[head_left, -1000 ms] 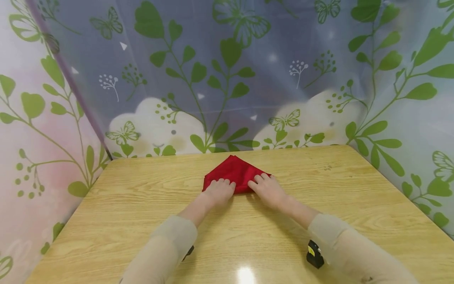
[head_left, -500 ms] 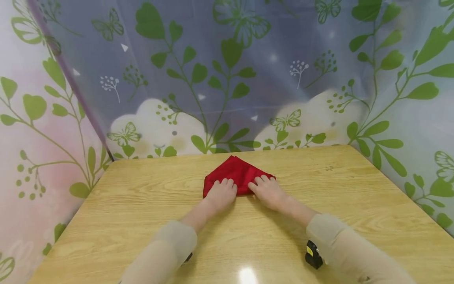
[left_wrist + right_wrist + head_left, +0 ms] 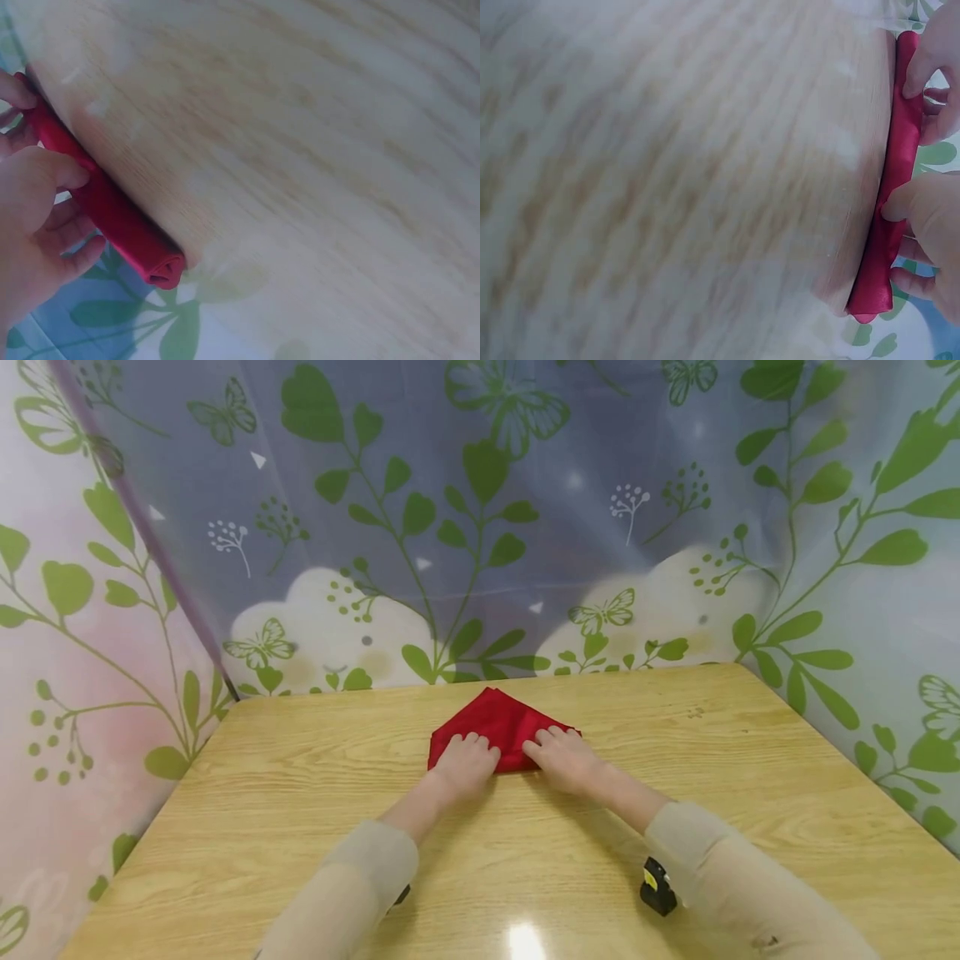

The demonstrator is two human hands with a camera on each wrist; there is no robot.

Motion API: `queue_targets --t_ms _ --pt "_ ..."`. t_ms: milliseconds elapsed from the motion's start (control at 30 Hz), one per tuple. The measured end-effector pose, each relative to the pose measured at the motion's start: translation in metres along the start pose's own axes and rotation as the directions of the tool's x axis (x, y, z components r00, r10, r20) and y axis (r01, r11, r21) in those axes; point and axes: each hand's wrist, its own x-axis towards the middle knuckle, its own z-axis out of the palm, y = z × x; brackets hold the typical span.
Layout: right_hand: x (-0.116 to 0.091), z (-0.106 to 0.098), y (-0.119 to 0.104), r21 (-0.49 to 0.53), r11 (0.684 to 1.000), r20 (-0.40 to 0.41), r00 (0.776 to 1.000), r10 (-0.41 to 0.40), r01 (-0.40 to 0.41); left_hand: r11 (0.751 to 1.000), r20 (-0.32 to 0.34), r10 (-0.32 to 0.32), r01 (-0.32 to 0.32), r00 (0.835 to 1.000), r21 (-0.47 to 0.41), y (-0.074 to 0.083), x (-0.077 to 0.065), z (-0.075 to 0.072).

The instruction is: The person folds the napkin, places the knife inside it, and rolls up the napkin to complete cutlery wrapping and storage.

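A red cloth (image 3: 495, 727) lies toward the far side of the wooden table, its far part coming to a point. The near edge is rolled into a tube; the layered end of the roll (image 3: 124, 225) shows in the left wrist view. My left hand (image 3: 467, 766) grips the roll at its left part, thumb on the near side and fingers over the top. My right hand (image 3: 566, 762) grips the right part the same way. In the right wrist view the right thumb (image 3: 900, 202) presses the roll. A short stretch of cloth separates the hands.
The wooden table (image 3: 300, 827) extends on both sides and toward me. A patterned curtain (image 3: 360, 527) with leaves and butterflies stands behind the table's far edge and along its sides. A black device with a yellow label (image 3: 658, 887) sits by the right sleeve.
Both hands stay on the roll. The left hand has shifted very slightly; the cloth looks nearly the same, and the head view has moved a little.
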Motion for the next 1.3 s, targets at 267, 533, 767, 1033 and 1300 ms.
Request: queue_targets --t_ms 267,533,767,1033,1300 --pt "0.001 0.0 0.003 -0.028 0.999 -0.007 0.999 -0.033 0.033 0.999 0.027 0.019 -0.02 0.999 0.041 0.0 0.004 -0.003" --pt "0.002 -0.003 0.008 -0.016 0.997 -0.01 0.997 -0.072 0.072 0.999 0.026 0.03 -0.031 0.999 0.029 -0.002 0.005 -0.001" --pt "-0.001 -0.003 0.009 -0.01 0.992 -0.063 0.99 -0.123 0.122 0.999 0.047 0.038 -0.036 0.998 -0.036 -0.006 0.002 -0.003" --pt "0.0 -0.002 0.009 0.03 0.992 -0.045 0.992 -0.121 0.123 0.995 0.068 0.035 -0.028 0.997 -0.099 -0.007 0.0 -0.006" --pt "-0.001 -0.006 0.006 0.014 0.994 0.006 0.994 -0.112 0.112 0.997 0.034 0.009 -0.007 0.999 -0.072 -0.004 -0.005 -0.005"
